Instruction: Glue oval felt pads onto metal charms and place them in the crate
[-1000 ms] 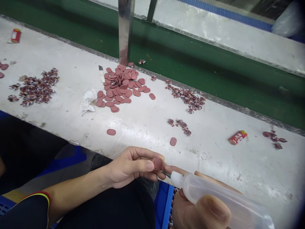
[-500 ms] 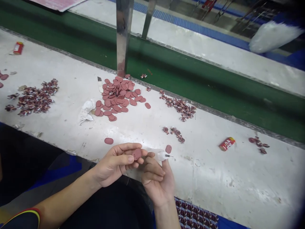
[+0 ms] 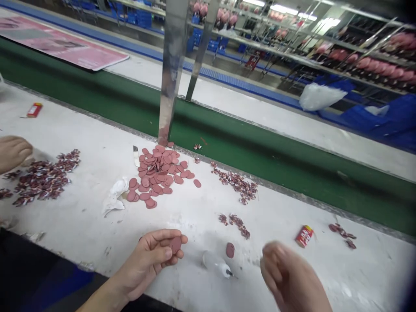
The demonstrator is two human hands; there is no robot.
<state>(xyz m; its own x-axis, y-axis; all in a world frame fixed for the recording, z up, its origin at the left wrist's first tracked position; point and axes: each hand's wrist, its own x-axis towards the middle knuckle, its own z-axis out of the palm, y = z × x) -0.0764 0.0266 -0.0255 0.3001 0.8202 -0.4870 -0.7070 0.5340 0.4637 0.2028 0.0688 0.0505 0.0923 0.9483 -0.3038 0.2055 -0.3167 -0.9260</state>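
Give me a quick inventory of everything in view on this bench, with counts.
white bench: one, scuffed white, across the view
oval discs: dozens, rose-pink, heaped mid-bench
loose oval disc: one, rose-pink, beside the bottle
squeeze bottle: one, clear with white nozzle and metal tip, lying near the front edge
white cloth: one, crumpled, left of the heap
knife blade: one, metal, behind the heap
small printed pieces: four clusters, red and white, along the bench
red printed cylinders: two, far left and right
co-worker's hand: one, at left edge
left hand: holding an oval disc
right hand: blurred, raised at right, nothing visible in it
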